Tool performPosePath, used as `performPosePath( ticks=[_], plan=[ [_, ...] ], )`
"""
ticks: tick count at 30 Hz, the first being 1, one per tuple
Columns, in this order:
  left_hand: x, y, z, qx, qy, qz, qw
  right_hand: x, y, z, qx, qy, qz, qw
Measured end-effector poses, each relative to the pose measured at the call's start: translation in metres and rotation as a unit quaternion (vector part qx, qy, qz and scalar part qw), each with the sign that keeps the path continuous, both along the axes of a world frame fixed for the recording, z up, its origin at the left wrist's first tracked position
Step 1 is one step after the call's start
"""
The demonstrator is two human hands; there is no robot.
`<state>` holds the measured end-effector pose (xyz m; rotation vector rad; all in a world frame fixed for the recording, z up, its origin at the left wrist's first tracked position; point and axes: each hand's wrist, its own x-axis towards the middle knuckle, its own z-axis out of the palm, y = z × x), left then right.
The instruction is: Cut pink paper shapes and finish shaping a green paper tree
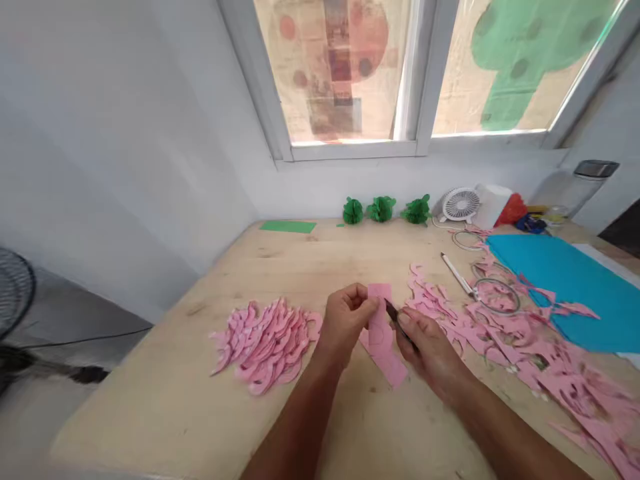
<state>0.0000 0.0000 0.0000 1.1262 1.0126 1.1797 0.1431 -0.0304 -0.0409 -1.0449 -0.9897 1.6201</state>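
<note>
My left hand [345,320] pinches the upper edge of a pink paper strip [383,333] held above the wooden table [165,393]. My right hand [430,350] is closed round small dark scissors [395,315] whose tip meets the strip's right edge. A pile of curved pink cut-outs [265,340] lies just left of my left hand. Pink paper scraps [525,340] spread to the right of my right hand.
A blue paper sheet [575,280], wire rings [497,297] and a pen-like tool [456,272] lie at the right. Three green paper balls [381,209], a small white fan [460,204] and a green sheet [287,227] sit along the back wall. A floor fan [13,293] stands at left.
</note>
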Motion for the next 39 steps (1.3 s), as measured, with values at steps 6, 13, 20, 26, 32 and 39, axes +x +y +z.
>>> performPosePath(
  ticks=[6,13,20,26,32,39],
  plan=[
    [0.0012,0.0003,-0.0011,-0.006,-0.006,-0.006,1.000,0.0014,-0.0009,-0.0004,0.019,-0.006,0.007,1.000],
    [-0.0001,0.0008,-0.0008,-0.006,0.005,-0.023,1.000,0.0015,0.0003,-0.0003,0.024,-0.014,0.010,1.000],
    [-0.0019,0.0015,0.0006,-0.015,-0.002,-0.034,0.999,0.0035,0.0013,-0.0018,0.026,-0.006,0.024,0.999],
    [-0.0022,0.0021,0.0005,-0.010,0.009,-0.034,0.999,0.0042,-0.0008,-0.0009,0.026,-0.015,0.022,0.999],
    [-0.0026,0.0011,0.0019,-0.012,0.015,-0.033,0.999,0.0035,0.0006,-0.0016,0.023,-0.023,0.020,0.999],
    [-0.0028,0.0009,0.0008,-0.013,0.009,-0.038,0.999,0.0027,0.0010,-0.0001,0.023,-0.030,0.015,0.999]
  ],
)
